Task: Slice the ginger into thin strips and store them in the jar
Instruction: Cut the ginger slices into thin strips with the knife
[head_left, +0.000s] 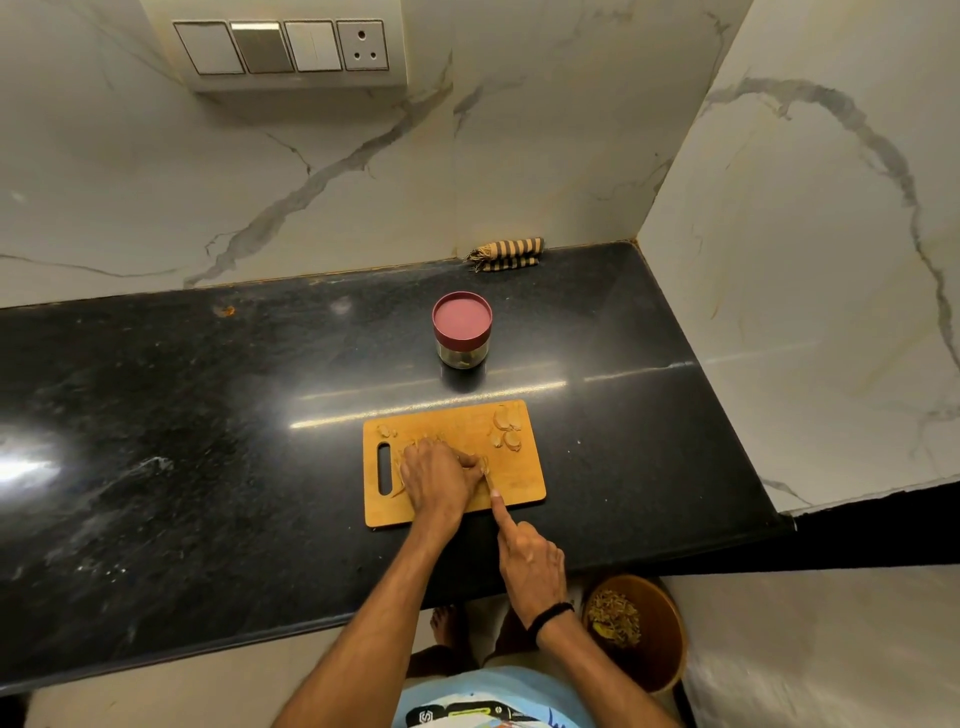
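The wooden cutting board (514, 467) looks matt. The black stone countertop (208, 415) is polished and glossy. The jar (462, 331) shows a clear body and a matt maroon lid. The marble-look wall (519, 156) has a smooth sheen.

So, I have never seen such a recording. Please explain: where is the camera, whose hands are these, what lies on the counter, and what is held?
There is no machine here. A person wears one camera on the head, so this single picture looks down at their own two hands. On the black counter lies a wooden cutting board, and behind it stands a small jar with its red lid on. The left hand curls its fingers over a ginger piece on the board. The right hand grips a knife, index finger stretched along the blade; the handle is hidden. Cut ginger slices lie at the board's far right corner. A striped cloth lies by the wall.
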